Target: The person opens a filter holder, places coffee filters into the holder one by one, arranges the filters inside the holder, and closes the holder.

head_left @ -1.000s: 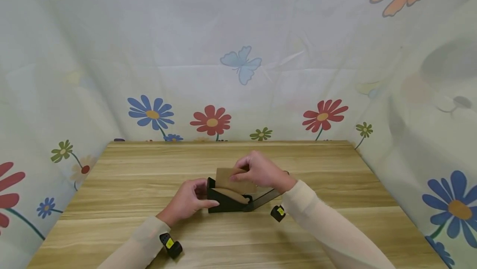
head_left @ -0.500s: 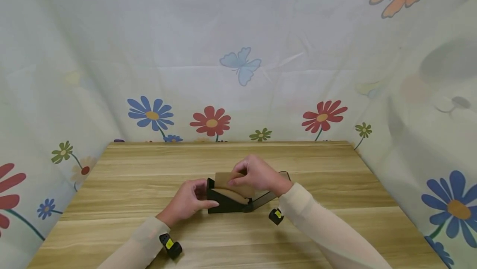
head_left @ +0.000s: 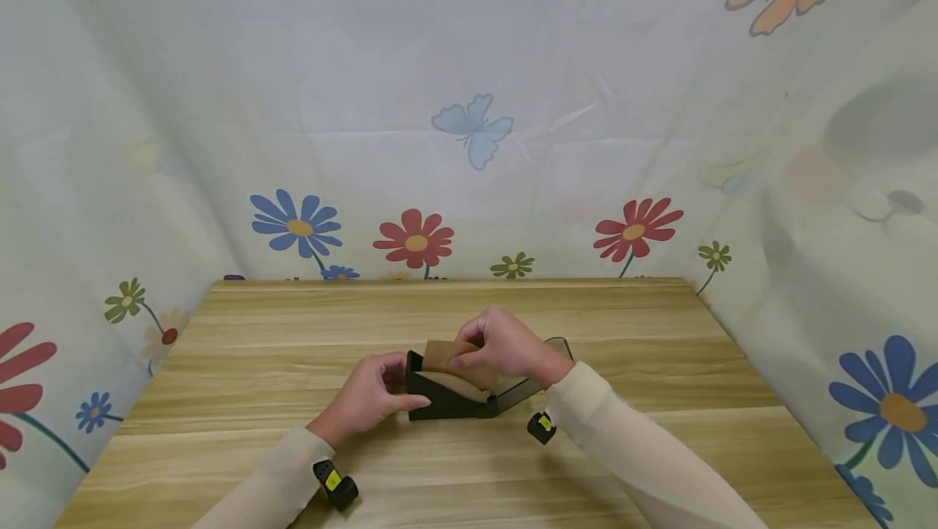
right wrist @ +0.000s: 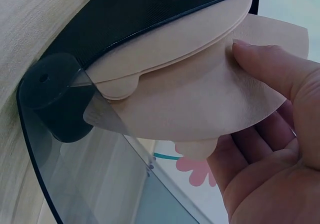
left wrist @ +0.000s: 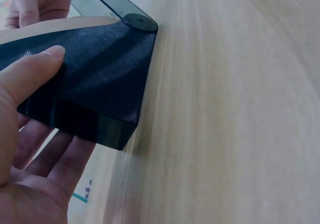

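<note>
A black coffee filter holder (head_left: 447,400) stands on the table, its clear hinged lid (right wrist: 75,179) swung open to the right. My left hand (head_left: 369,395) grips the holder's left end. The left wrist view shows the thumb on its ridged side (left wrist: 100,69) and fingers beneath or behind it. Between thumb and fingers, my right hand (head_left: 507,345) pinches a brown paper coffee filter (right wrist: 185,104), which sticks up above the holder's opening. Further brown filters (right wrist: 175,39) lie inside, against the near wall. The pinched filter's lower edge is partly hidden in the head view.
The wood-grain table (head_left: 293,325) reaches back to a white curtain (head_left: 352,65) printed with flowers and butterflies. Black wrist cameras are strapped at the left sleeve (head_left: 249,480) and right sleeve (head_left: 637,439).
My right hand has moved down slightly with the filter, which now stands lower at the holder. More of the clear lid shows behind the right wrist. My left hand has stayed in place.
</note>
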Available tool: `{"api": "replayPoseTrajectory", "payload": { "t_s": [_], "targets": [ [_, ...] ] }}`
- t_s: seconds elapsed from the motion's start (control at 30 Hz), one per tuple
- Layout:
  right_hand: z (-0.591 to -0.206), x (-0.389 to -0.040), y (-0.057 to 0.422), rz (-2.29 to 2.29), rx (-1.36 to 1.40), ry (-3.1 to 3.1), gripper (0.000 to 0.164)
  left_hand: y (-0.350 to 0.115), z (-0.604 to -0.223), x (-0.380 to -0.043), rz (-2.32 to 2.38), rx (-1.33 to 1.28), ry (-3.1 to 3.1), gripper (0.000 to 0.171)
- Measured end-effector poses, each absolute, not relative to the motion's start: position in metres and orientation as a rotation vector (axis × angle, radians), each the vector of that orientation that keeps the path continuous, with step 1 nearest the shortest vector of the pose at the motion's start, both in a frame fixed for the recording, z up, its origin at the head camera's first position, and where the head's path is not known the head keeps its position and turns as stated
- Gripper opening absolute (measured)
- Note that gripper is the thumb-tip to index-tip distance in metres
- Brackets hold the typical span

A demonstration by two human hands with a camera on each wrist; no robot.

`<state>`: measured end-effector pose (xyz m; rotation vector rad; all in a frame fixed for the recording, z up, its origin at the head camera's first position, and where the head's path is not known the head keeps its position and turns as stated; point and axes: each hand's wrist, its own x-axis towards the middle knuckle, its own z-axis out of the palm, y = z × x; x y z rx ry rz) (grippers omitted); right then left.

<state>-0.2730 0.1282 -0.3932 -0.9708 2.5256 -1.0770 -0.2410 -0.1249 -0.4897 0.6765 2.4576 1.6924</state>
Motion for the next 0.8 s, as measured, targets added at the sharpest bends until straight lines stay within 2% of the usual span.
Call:
{"api": "replayPoseTrajectory", "payload": {
  "t_s": [0.8],
  "targets": [
    [-0.4013, -0.2712, 0.1257, -1.035, -1.021, 2.558, 0.016, -0.1243, -0.4906, -0.2389, 1.669, 0.662, 2.483, 0.025]
  ]
}}
